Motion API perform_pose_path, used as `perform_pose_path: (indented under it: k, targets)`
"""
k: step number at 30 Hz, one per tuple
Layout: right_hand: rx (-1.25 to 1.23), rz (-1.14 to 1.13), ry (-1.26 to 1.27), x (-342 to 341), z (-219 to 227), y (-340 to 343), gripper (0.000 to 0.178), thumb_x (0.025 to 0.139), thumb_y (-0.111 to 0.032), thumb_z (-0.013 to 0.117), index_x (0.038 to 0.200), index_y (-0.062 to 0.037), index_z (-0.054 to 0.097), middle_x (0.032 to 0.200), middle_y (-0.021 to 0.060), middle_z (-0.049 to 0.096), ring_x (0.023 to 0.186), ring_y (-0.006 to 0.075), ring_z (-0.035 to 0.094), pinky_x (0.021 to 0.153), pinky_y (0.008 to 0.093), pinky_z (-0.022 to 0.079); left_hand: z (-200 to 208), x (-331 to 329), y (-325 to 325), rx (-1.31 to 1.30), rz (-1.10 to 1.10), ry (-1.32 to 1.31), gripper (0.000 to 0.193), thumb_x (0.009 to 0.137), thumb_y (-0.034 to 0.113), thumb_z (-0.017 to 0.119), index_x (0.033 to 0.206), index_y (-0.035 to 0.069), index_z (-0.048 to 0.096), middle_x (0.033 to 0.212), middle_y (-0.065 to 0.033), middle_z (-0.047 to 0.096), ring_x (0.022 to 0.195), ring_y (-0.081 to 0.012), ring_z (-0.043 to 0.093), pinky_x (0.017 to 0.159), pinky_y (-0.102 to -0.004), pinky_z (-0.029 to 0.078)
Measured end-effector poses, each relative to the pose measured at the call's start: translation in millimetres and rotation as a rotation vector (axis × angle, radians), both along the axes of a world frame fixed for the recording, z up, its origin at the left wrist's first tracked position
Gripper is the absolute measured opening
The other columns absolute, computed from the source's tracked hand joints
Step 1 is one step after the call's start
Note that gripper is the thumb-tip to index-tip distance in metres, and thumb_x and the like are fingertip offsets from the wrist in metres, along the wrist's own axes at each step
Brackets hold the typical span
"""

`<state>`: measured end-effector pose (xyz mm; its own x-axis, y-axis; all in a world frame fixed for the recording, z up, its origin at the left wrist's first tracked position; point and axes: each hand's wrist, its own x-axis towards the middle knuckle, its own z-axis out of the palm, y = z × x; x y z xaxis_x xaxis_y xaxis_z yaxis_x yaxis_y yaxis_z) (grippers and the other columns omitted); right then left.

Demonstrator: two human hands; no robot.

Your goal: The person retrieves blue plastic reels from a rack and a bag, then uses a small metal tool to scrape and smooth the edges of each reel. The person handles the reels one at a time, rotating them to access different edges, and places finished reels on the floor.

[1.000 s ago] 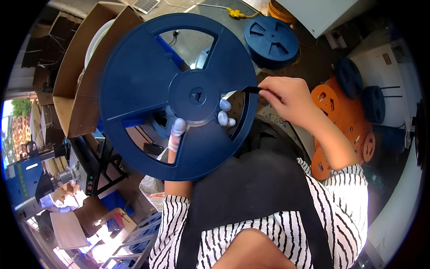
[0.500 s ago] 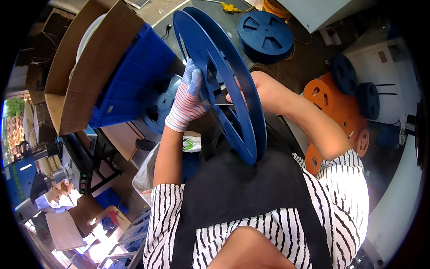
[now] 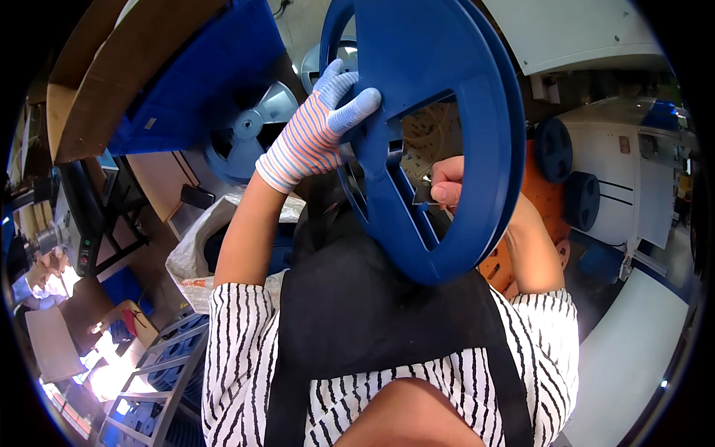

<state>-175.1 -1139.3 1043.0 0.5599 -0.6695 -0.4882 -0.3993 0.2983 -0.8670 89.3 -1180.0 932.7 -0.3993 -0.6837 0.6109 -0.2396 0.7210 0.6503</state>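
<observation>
A large dark blue plastic reel (image 3: 447, 112) is held up close in front of me, tilted, its flat side facing right. My left hand (image 3: 313, 130), in a striped knit glove, grips the reel near its hub from the left. My bare right hand (image 3: 447, 182) shows through one of the reel's openings, behind the flange, its fingers pinched on a thin clear strip end. A black apron and a striped top fill the lower part of the view.
An open cardboard box (image 3: 126, 82) with a blue liner holds more blue reels (image 3: 249, 130) at the upper left. Orange reels (image 3: 536, 201) and small dark blue reels (image 3: 555, 149) lie at the right beside a white machine (image 3: 640, 171). Blue crates (image 3: 149, 387) sit at the lower left.
The reel has swung from facing me flat to edge-on, then come closer and higher. My left hand moved from under the hub to its left side; my right hand went behind the flange.
</observation>
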Motion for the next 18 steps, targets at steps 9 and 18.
perform_pose_path:
  k: [9, 18]
  targets:
    - [-0.165, 0.051, -0.151, -4.7, -1.3, 6.8, 0.045, 0.095, -0.036, 0.065, 0.064, -0.0042, 0.059, 0.052, -0.0010, 0.053, 0.045, 0.0074, 0.051, 0.041, 0.0219, 0.036, 17.4, -7.4, -1.8, 0.562, -0.094, 0.208, 0.038, 0.095, 0.023, 0.064, 0.132, 0.013, 0.059, 0.130, -0.0201, 0.050, 0.119, -0.0352, 0.052, 0.101, -0.0402, 0.048]
    - [0.213, 0.001, -0.157, -22.5, -16.5, -11.6, 0.023, 0.090, -0.024, 0.066, 0.083, -0.0017, 0.065, 0.067, 0.0024, 0.060, 0.050, 0.0080, 0.054, 0.044, 0.0194, 0.039, -8.8, 7.2, -10.8, -0.186, 0.047, -0.085, 0.096, 0.073, 0.019, 0.085, 0.153, 0.021, 0.031, 0.136, -0.0212, 0.050, 0.124, -0.0433, 0.051, 0.108, -0.0448, 0.042]
